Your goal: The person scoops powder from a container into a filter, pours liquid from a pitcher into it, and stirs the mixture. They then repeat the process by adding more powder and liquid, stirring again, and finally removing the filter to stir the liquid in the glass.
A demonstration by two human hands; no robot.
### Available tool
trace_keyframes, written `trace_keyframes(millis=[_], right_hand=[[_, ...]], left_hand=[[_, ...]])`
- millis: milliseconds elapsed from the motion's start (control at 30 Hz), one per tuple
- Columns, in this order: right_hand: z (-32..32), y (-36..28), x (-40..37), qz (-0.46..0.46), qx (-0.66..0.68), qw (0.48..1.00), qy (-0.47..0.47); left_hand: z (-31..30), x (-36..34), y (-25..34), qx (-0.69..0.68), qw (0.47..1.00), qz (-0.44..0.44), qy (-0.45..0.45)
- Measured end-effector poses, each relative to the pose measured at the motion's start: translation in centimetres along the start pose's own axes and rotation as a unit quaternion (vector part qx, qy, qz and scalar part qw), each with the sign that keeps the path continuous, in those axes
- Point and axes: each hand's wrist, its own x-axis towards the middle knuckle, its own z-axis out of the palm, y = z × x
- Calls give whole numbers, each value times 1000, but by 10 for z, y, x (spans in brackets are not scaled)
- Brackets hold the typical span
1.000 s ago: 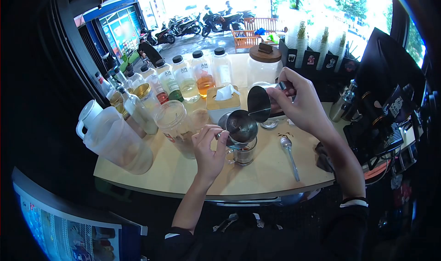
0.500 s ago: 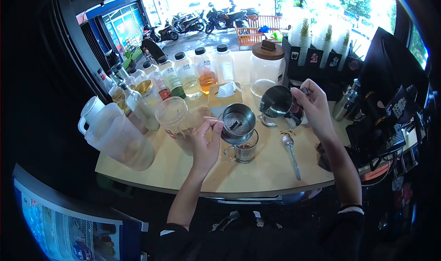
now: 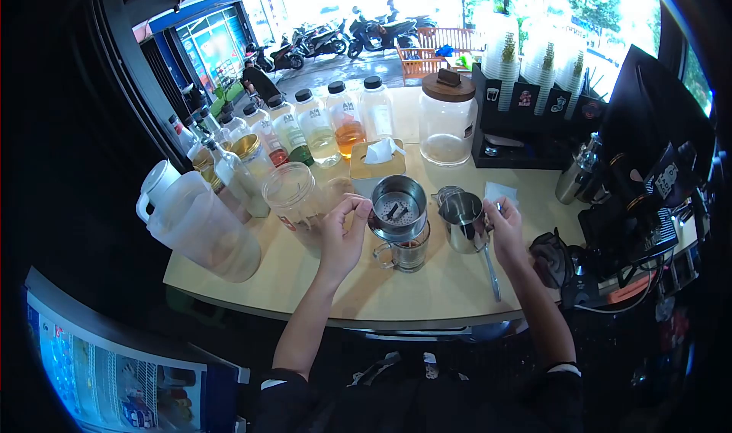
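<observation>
My left hand pinches the rim of a metal drip filter, tilted so that its perforated inside shows. Beneath the filter a glass mug with some brown liquid stands on the wooden table; whether filter and mug touch I cannot tell. My right hand is closed on the handle of a steel pitcher, upright just right of the mug. The pitcher hides the bowl of a spoon, whose handle points toward the table's front edge.
A wide clear jar and a plastic jug stand left. Behind are a tissue box, bottles of coloured liquid and a wooden-lidded jar. A black cup holder and a dark cloth are right.
My right hand has lowered the pitcher and brought it upright, moving it toward the front of the table. My left hand still holds the filter over the mug.
</observation>
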Motion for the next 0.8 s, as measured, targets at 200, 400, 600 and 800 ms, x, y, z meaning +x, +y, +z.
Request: trace_keyframes(millis=[200,400,600,800], right_hand=[[2,34,-5,-2,87,996,12],[9,53,-7,-4,94,995,43],[17,61,-9,-13,113,992,50],[18,69,-10,-20,82,994,70]], left_hand=[[-2,2,-9,-28,999,-16,-24],[-3,4,-18,-41,997,-30,-58],[-3,7,-30,-81,992,-45,-87],[-4,7,-25,-60,991,-33,-116]])
